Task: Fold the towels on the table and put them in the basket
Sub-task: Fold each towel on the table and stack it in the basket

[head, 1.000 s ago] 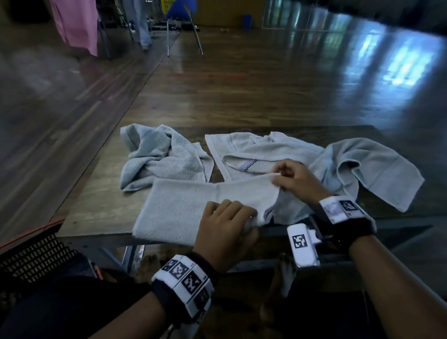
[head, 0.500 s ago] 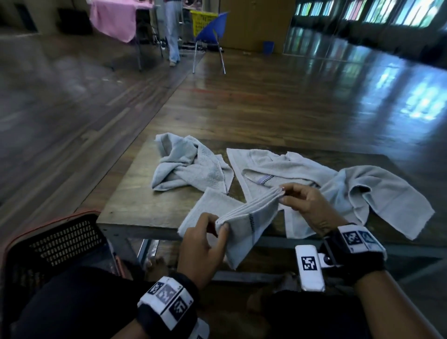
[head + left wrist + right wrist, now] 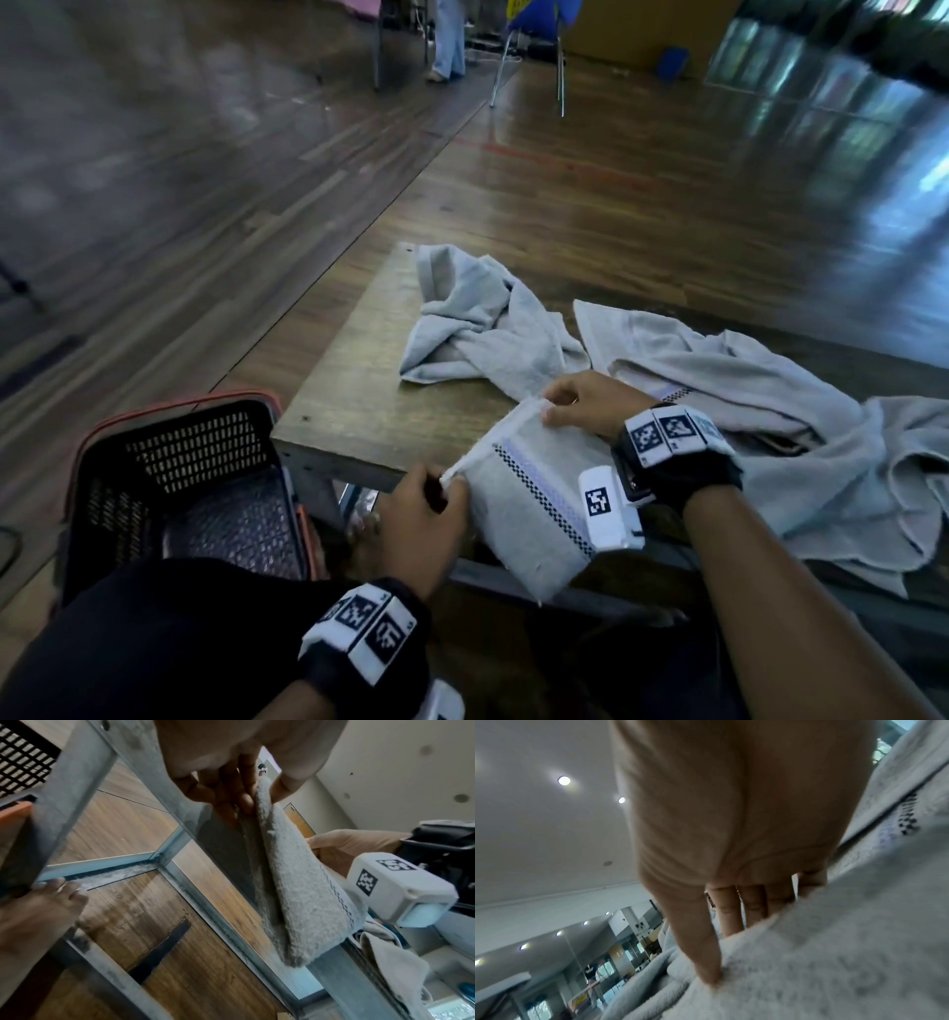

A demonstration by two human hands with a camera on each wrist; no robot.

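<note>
Left hand (image 3: 421, 506) and right hand (image 3: 590, 406) both pinch, forearms extended forward.

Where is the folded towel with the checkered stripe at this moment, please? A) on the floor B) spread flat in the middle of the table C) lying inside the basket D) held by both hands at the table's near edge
D: the left hand and right hand each pinch an end of the folded towel, which hangs over the table edge; it is not in the basket.

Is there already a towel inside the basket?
No: the basket shows only its bare bottom, and the folded towel is held over the table edge.
</note>
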